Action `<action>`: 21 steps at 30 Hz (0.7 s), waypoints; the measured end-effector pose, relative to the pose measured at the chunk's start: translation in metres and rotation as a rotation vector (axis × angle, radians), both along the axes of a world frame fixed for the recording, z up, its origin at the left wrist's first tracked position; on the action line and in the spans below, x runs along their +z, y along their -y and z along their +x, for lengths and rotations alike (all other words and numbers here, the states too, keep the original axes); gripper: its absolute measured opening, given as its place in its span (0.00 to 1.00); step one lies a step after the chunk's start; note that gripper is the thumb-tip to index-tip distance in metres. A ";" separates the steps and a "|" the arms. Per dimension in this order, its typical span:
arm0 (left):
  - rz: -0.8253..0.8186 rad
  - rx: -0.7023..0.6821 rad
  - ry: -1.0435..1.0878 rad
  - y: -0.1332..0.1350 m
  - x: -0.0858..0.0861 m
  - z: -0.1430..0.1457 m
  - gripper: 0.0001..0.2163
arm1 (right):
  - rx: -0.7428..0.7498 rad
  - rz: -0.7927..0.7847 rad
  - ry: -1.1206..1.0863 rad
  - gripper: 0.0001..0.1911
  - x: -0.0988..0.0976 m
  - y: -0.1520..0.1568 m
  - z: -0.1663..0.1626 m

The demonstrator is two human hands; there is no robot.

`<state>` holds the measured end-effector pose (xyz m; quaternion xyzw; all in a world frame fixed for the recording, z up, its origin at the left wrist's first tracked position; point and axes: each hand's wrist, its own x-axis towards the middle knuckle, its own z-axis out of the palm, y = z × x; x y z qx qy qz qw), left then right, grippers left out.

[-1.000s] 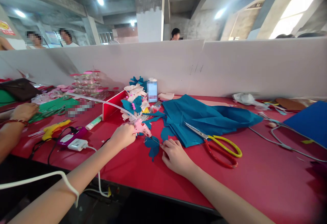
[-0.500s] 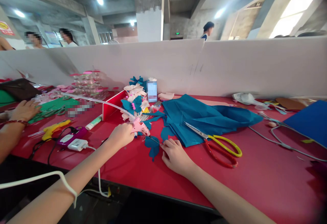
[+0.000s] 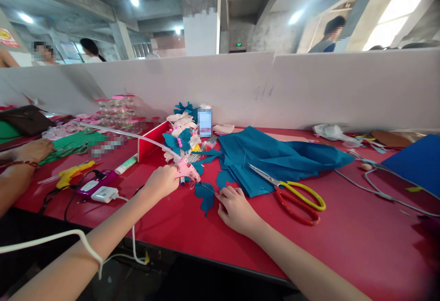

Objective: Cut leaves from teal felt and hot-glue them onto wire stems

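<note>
Gripping the glue gun (image 3: 186,171) in closed fingers, the left hand (image 3: 161,183) holds its nozzle just beside the petal (image 3: 206,196) lying flat on the table (image 3: 343,246), while the right hand (image 3: 237,209) pinches that petal's right edge.

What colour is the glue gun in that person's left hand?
Pink; the glue gun shows best in the head view.

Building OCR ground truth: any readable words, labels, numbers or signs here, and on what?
Nothing reads.
Red-and-yellow wall sign, top left: cut off, too small.
Green lit sign by the far doorway: too small.
Upright blue-and-white card and a patch left of it: blurred out.
</note>
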<state>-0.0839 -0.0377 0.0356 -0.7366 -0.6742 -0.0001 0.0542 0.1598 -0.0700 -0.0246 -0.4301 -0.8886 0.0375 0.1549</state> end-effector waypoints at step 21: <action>-0.003 0.042 -0.018 -0.001 0.000 -0.003 0.12 | 0.004 -0.001 -0.010 0.18 -0.001 0.000 0.001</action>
